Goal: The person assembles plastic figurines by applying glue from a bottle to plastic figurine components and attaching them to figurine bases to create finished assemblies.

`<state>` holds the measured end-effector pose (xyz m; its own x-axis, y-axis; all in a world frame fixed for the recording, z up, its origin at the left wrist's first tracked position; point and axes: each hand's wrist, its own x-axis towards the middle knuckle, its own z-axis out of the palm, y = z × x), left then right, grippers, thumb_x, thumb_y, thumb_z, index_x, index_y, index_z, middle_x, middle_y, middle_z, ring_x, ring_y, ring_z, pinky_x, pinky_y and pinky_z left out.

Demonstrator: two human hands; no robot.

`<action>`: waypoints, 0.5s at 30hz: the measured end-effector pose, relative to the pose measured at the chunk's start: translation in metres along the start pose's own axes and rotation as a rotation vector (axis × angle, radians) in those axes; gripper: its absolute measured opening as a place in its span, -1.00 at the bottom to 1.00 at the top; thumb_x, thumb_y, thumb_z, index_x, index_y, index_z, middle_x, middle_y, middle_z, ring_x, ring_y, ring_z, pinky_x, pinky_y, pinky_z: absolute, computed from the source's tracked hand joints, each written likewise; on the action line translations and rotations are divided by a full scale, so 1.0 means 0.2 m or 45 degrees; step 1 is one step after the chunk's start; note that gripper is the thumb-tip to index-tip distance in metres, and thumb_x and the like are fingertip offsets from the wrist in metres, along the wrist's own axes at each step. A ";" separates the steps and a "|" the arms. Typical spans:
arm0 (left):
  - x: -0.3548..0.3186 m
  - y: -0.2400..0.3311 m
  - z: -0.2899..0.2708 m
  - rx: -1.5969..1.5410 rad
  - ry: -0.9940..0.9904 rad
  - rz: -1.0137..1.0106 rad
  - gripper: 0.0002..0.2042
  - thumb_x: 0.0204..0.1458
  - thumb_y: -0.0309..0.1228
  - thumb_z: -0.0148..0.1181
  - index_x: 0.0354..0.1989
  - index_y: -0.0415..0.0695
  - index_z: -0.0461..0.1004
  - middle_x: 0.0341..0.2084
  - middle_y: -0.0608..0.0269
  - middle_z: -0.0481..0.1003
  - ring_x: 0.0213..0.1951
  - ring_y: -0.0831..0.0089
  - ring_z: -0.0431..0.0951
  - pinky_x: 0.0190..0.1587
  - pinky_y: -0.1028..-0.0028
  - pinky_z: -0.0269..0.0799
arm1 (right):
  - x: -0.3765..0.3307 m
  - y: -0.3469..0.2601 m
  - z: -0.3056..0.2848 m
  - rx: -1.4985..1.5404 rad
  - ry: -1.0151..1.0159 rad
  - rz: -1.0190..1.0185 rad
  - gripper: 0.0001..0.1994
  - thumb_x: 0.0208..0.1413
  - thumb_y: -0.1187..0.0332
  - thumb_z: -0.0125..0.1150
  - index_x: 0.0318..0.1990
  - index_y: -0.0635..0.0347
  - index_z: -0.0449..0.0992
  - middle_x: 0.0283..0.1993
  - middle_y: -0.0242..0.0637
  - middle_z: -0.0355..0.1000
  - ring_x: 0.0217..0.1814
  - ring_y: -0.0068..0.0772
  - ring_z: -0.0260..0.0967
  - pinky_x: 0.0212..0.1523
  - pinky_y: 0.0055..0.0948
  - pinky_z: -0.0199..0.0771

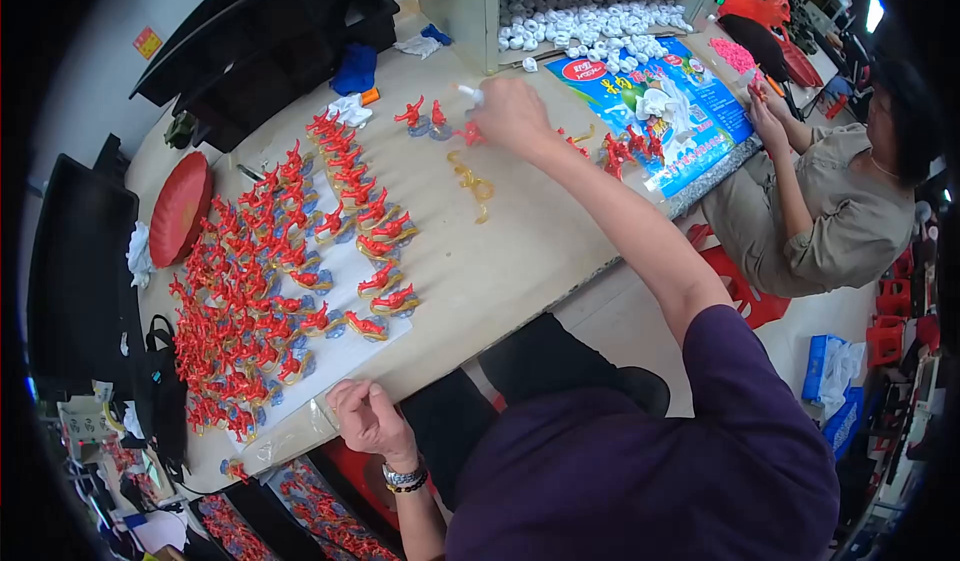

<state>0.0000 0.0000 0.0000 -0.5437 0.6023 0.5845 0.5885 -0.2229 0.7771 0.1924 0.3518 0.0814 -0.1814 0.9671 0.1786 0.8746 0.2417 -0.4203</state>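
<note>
My right hand (514, 117) reaches across the table, its fingers closed round a small white bottle (468, 93) whose pale tip points left. Just below that hand is a red figurine (470, 134), partly covered by it. Two more red figurines (410, 114) on grey-blue bases stand to the left. Curly translucent yellow pieces (470, 183) lie on the bare tabletop nearer me. My left hand (368, 419) rests at the table's near edge, fingers curled in and nothing visible in them. Left of centre, rows of red figurines (250, 301) with yellow and grey-blue bases cover white paper.
A red plate (181, 209) and black bins (260, 51) line the left side. At the back, a box (457, 6) spills white and grey pieces. Several red figurines (632, 149) lie by a blue printed sheet (690, 101). A co-worker (830, 191) sits at right, hands busy.
</note>
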 end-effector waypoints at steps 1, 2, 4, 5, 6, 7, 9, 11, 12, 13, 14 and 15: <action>0.01 0.02 0.01 -0.040 0.075 0.000 -0.87 -0.11 -0.71 0.12 -0.36 -0.29 0.45 -0.38 0.10 0.43 -0.25 0.28 0.38 -0.14 0.36 0.34 | -0.02 0.00 -0.05 0.050 0.063 -0.003 -0.76 -0.11 0.29 0.36 -0.28 0.20 0.62 -0.30 -0.04 0.54 -0.20 0.05 0.51 -0.15 -0.18 0.51; 0.03 0.04 0.03 -0.079 0.150 0.000 -0.88 -0.11 -0.71 0.12 -0.38 -0.30 0.45 -0.42 0.11 0.44 -0.27 0.29 0.39 -0.17 0.37 0.36 | -0.05 0.00 -0.10 0.099 0.125 -0.006 -0.78 -0.08 0.31 0.33 -0.28 0.21 0.62 -0.31 -0.05 0.54 -0.24 0.03 0.51 -0.21 -0.16 0.50; 0.02 0.15 0.01 -0.099 0.089 0.047 -0.88 -0.10 -0.70 0.12 -0.37 -0.30 0.46 -0.40 0.13 0.44 -0.27 0.29 0.39 -0.17 0.37 0.36 | -0.21 -0.03 -0.20 0.347 0.105 -0.085 -0.81 -0.07 0.35 0.32 -0.31 0.26 0.60 -0.34 -0.09 0.54 -0.28 -0.16 0.50 -0.24 -0.27 0.47; 0.03 0.20 0.01 -0.116 0.040 0.104 -0.88 -0.10 -0.69 0.12 -0.36 -0.30 0.46 -0.38 0.14 0.45 -0.28 0.29 0.40 -0.17 0.38 0.36 | -0.28 -0.05 -0.23 0.602 0.090 -0.174 -0.83 -0.06 0.38 0.31 -0.35 0.30 0.58 -0.36 -0.14 0.54 -0.32 -0.34 0.50 -0.28 -0.38 0.45; 0.05 0.25 0.03 -0.183 -0.075 0.015 -0.84 -0.07 -0.67 0.12 -0.27 -0.31 0.47 -0.31 0.14 0.47 -0.24 0.29 0.43 -0.14 0.39 0.37 | -0.36 -0.07 -0.24 0.601 0.074 -0.177 -0.83 -0.06 0.38 0.31 -0.35 0.30 0.58 -0.36 -0.14 0.54 -0.32 -0.34 0.50 -0.28 -0.38 0.45; 0.08 0.31 0.06 -0.246 -0.188 -0.077 -0.79 -0.04 -0.66 0.12 -0.18 -0.33 0.48 -0.25 0.13 0.49 -0.20 0.29 0.45 -0.12 0.40 0.37 | -0.44 -0.09 -0.24 0.828 0.011 -0.222 -0.86 -0.07 0.42 0.32 -0.37 0.31 0.56 -0.36 -0.21 0.53 -0.33 -0.42 0.46 -0.29 -0.44 0.43; 0.13 0.43 0.16 -0.703 -0.293 -0.798 -0.61 0.05 -0.59 0.13 0.09 -0.34 0.37 0.01 0.03 0.43 -0.08 0.31 0.48 -0.06 0.39 0.39 | -0.61 -0.14 -0.23 1.063 -0.094 -0.256 -0.88 -0.07 0.46 0.34 -0.40 0.32 0.54 -0.37 -0.27 0.52 -0.34 -0.50 0.43 -0.30 -0.50 0.41; 0.19 0.44 0.26 -1.154 -0.453 -0.963 -0.41 0.03 -0.61 0.20 0.27 -0.32 0.15 0.22 -0.02 0.25 -0.01 0.37 0.46 -0.05 0.40 0.43 | -0.77 -0.17 -0.22 1.193 -0.031 -0.543 -0.92 -0.05 0.55 0.32 -0.39 0.32 0.52 -0.32 -0.31 0.51 -0.30 -0.56 0.42 -0.27 -0.54 0.41; 0.18 0.46 0.28 -1.133 -0.433 -0.984 -0.41 0.03 -0.61 0.20 0.27 -0.32 0.15 0.22 -0.02 0.25 -0.01 0.37 0.46 -0.05 0.40 0.43 | -0.84 -0.20 -0.20 1.210 -0.061 -0.535 -0.92 -0.05 0.55 0.32 -0.39 0.32 0.52 -0.32 -0.31 0.51 -0.30 -0.56 0.42 -0.27 -0.54 0.41; 0.15 0.45 0.30 -1.065 -0.409 -0.715 -0.36 -0.02 -0.64 0.25 0.27 -0.31 0.13 0.24 -0.03 0.20 0.00 0.37 0.46 -0.05 0.40 0.44 | -0.90 -0.23 -0.18 1.340 -0.130 -0.390 -0.92 -0.03 0.56 0.31 -0.38 0.32 0.52 -0.30 -0.30 0.51 -0.34 -0.59 0.40 -0.33 -0.57 0.39; 0.13 0.44 0.30 -0.987 -0.389 -0.449 -0.30 -0.07 -0.67 0.30 0.28 -0.31 0.11 0.26 -0.03 0.16 0.01 0.36 0.45 -0.05 0.41 0.44 | -0.96 -0.26 -0.15 1.463 -0.201 -0.238 -0.92 -0.02 0.57 0.30 -0.37 0.32 0.51 -0.28 -0.28 0.50 -0.37 -0.62 0.38 -0.38 -0.60 0.37; 0.11 0.41 0.30 -0.969 -0.385 -0.465 -0.30 -0.07 -0.67 0.30 0.28 -0.31 0.11 0.26 -0.03 0.16 0.01 0.36 0.45 -0.05 0.41 0.44 | -1.00 -0.28 -0.14 1.474 -0.219 -0.228 -0.92 -0.02 0.57 0.30 -0.37 0.32 0.51 -0.28 -0.28 0.50 -0.37 -0.62 0.38 -0.38 -0.60 0.37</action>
<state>0.0722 0.0406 0.0628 -0.3754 0.8873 0.2678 -0.2050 -0.3613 0.9096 0.1930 0.1418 0.0945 -0.3952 0.8889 0.2318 -0.0813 0.2174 -0.9727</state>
